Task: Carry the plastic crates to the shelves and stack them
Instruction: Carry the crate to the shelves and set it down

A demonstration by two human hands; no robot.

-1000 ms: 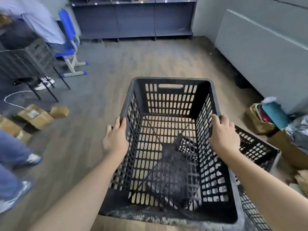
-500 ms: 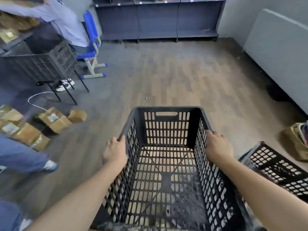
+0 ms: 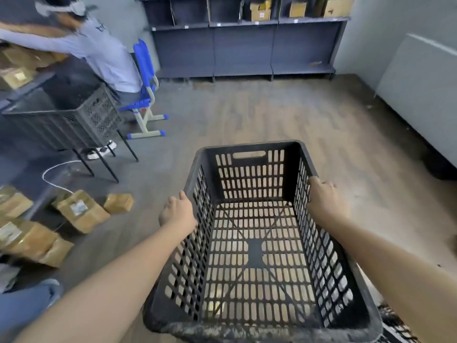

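Observation:
I hold an empty black slotted plastic crate off the floor in front of me. My left hand grips its left rim and my right hand grips its right rim, fingers curled over the edges. Dark grey shelves stand against the far wall, straight ahead; cardboard boxes sit on an upper level, the lower level is bare. A corner of another black crate shows at the bottom right.
A seated person on a blue chair works at the left beside a black crate on a stand. Several cardboard boxes and a white cable lie on the floor at left. A grey panel lines the right wall.
The view has risen and turned toward the shelves, which now show more fully. The crate stays in both hands. The second crate and the bags at right have slid almost out of sight.

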